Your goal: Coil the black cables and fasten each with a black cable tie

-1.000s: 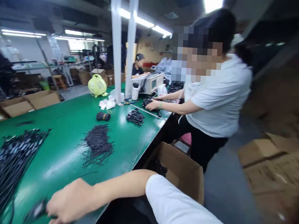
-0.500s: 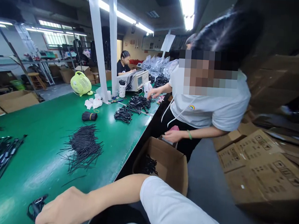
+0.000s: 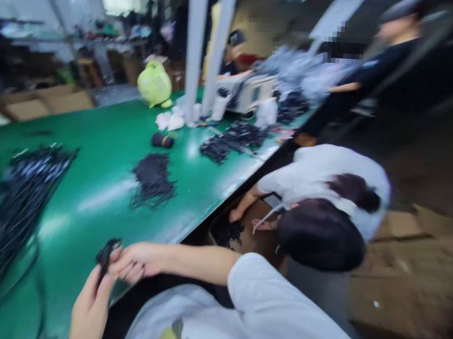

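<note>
A small coiled black cable is held up over the front edge of the green table, blurred by motion. My left hand grips it from below between thumb and fingers. From the other side my right hand pinches at the same bundle, its remaining fingers curled in. What lies between the right fingertips is partly hidden. Beyond the hands, a loose pile of thin black ties rests on the table. To the left lies a large bunch of long black cables.
A banded roll of ties, bundled cables, a green fan and white posts stand along the green table. At right a co-worker bends over a cardboard box holding black cables.
My left hand has come into view, and the coiled cable is now raised between both hands. The camera view has shifted. The co-worker has bent down and reached into the box.
</note>
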### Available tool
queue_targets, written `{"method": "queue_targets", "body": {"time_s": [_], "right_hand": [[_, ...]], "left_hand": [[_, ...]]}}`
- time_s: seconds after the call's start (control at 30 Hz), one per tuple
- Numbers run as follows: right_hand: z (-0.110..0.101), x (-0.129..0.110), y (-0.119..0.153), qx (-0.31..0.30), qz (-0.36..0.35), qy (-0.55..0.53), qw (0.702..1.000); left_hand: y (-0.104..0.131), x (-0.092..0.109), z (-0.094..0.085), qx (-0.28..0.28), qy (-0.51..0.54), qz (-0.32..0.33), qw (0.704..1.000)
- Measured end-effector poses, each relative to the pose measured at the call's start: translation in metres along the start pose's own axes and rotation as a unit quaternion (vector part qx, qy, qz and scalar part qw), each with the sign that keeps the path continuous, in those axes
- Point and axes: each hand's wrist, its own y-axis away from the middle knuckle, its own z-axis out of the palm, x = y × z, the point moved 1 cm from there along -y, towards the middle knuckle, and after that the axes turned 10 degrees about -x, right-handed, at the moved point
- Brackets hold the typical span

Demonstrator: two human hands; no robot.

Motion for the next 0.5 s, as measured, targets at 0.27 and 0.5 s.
{"method": "queue_targets", "body": {"time_s": [0.27, 0.5], "right_hand": [[-0.019, 0.003, 0.019, 0.267, -0.214, 0.444, 0.828], [-0.018, -0.006, 0.02, 0.27, -0.311, 0.706, 0.576]], "left_hand": [[-0.017, 0.006, -0.007, 0.023, 0.378, -0.018, 0.926], [-0.012, 0.004, 0.008, -0.106, 0.384, -0.083, 0.913]]}}
